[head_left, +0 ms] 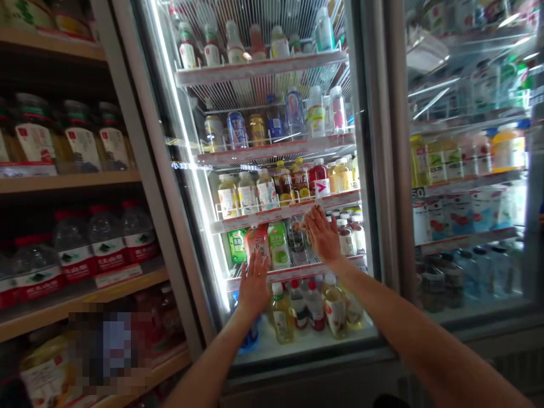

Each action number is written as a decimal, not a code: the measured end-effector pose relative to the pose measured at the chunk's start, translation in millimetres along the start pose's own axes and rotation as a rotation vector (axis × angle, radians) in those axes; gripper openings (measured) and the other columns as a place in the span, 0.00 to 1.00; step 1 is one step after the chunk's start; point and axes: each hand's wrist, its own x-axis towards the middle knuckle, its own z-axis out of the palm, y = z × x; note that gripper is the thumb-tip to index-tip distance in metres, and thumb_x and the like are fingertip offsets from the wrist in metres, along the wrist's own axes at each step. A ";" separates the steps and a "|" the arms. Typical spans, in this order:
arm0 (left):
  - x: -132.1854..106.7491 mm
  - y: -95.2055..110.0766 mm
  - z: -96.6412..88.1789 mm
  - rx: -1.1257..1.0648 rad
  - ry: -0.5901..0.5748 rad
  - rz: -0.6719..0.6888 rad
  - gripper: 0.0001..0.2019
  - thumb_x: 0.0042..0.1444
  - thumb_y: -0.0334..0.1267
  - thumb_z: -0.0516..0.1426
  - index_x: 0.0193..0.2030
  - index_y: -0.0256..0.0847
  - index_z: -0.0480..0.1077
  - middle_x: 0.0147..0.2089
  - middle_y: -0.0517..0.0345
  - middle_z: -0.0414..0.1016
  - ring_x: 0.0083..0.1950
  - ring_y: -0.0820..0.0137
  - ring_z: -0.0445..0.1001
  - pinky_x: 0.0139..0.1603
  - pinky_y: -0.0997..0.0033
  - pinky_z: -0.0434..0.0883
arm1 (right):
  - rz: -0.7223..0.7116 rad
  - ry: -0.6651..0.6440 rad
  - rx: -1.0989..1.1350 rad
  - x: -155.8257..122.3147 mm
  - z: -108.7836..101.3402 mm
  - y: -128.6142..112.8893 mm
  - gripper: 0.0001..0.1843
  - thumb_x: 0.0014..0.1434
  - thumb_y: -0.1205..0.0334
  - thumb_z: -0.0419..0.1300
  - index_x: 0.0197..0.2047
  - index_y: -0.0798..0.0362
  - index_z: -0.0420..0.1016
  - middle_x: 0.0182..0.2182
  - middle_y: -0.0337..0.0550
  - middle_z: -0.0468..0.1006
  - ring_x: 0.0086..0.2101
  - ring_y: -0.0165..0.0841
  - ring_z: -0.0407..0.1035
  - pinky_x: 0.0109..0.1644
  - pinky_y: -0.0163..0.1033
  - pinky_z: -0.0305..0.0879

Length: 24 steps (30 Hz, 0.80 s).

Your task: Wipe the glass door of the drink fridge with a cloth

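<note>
Cloth (315, 210): pale, bunched, held under right hand (326, 239) against glass door (297, 352), between 3 and 4 o'clock from view centre. Pokes out past fingertips toward 11. Right hand: flat, with fingers together and stretched over cloth, aimed at 11. Left hand (255, 288): flat and spread slightly, with fingers aimed near 12; holding nothing visible. Placed at 8 o'clock from right hand, well apart. Looks rested on glass; palm hidden, so can't tell how much contact.

Behind glass, at left fingertips: red pouch (256, 237). Next to it at 3 o'clock: green pouch (278, 245). Further along, just beside cloth: dark bottle (296, 243). Shelf rail (263, 217) just above pouches, running toward cloth.

Light strip (189, 152) at 10 o'clock, slanted. Out at 9: wooden rack (63, 181) with red-capped bottles (106, 243). Out at 3: second fridge (471, 240), stocked with drinks.
</note>
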 end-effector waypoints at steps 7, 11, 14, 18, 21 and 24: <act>-2.8 -24.4 -8.6 0.064 -0.003 -0.016 0.32 0.51 0.28 0.49 0.65 0.32 0.52 0.69 0.42 0.48 0.70 0.57 0.44 0.65 0.48 0.54 | -0.400 -0.075 0.062 -13.0 14.1 -43.9 0.23 0.59 0.68 0.52 0.58 0.48 0.65 0.61 0.43 0.63 0.62 0.37 0.52 0.66 0.50 0.38; -1.4 -24.1 -8.5 0.056 -0.010 -0.039 0.32 0.51 0.27 0.49 0.65 0.32 0.52 0.69 0.42 0.47 0.70 0.56 0.45 0.65 0.48 0.53 | -0.080 0.032 0.036 -8.7 10.6 -25.5 0.23 0.61 0.66 0.51 0.60 0.50 0.62 0.62 0.49 0.61 0.62 0.38 0.52 0.65 0.54 0.39; 0.6 -17.4 -6.6 0.028 -0.034 -0.077 0.32 0.50 0.27 0.50 0.65 0.30 0.52 0.69 0.41 0.45 0.70 0.55 0.44 0.65 0.48 0.53 | 0.168 0.097 0.030 -1.3 13.7 -34.3 0.24 0.61 0.65 0.49 0.61 0.53 0.61 0.63 0.53 0.59 0.63 0.40 0.49 0.65 0.56 0.40; 1.5 -12.9 -7.2 0.021 -0.057 -0.128 0.33 0.50 0.27 0.50 0.65 0.28 0.52 0.69 0.39 0.44 0.70 0.54 0.42 0.64 0.47 0.53 | -0.154 -0.011 0.087 -8.6 22.8 -73.0 0.24 0.60 0.68 0.50 0.59 0.49 0.64 0.61 0.46 0.62 0.63 0.37 0.49 0.66 0.51 0.36; 0.6 -15.3 -10.6 0.028 -0.073 -0.093 0.34 0.49 0.28 0.50 0.66 0.30 0.50 0.70 0.41 0.42 0.70 0.54 0.42 0.64 0.45 0.52 | -0.210 -0.044 0.100 -14.9 20.8 -60.3 0.24 0.59 0.68 0.51 0.59 0.48 0.64 0.62 0.45 0.62 0.63 0.36 0.50 0.67 0.51 0.34; 0.9 -14.4 -12.0 0.024 -0.096 -0.093 0.34 0.50 0.29 0.50 0.66 0.31 0.50 0.70 0.42 0.41 0.70 0.55 0.41 0.65 0.45 0.51 | 0.138 0.059 0.045 -16.2 10.7 -7.1 0.23 0.61 0.66 0.49 0.60 0.52 0.63 0.62 0.52 0.59 0.63 0.39 0.50 0.65 0.56 0.37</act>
